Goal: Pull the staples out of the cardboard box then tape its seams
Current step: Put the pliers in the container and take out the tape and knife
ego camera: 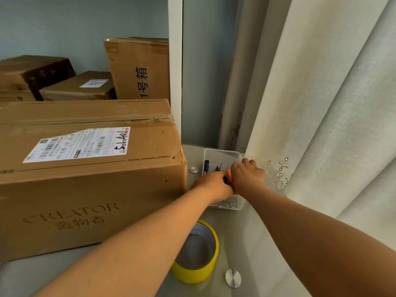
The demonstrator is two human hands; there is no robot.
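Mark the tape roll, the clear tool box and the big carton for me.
yellow tape roll (202, 272), head view, outer yellow wall.
clear plastic box (221, 154), head view, far rim.
cardboard box (90, 189), head view, front face.

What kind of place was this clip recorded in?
Probably a home or small-office storage corner: stacked cardboard boxes against the wall, a labelled shipping box on a glass table, and a floor-length curtain alongside.

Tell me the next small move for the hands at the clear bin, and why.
Probably lift the orange-handled tool out of the clear bin and bring it to the cardboard box. Both hands, left and right, are at the tool, and the yellow tape sits untouched.
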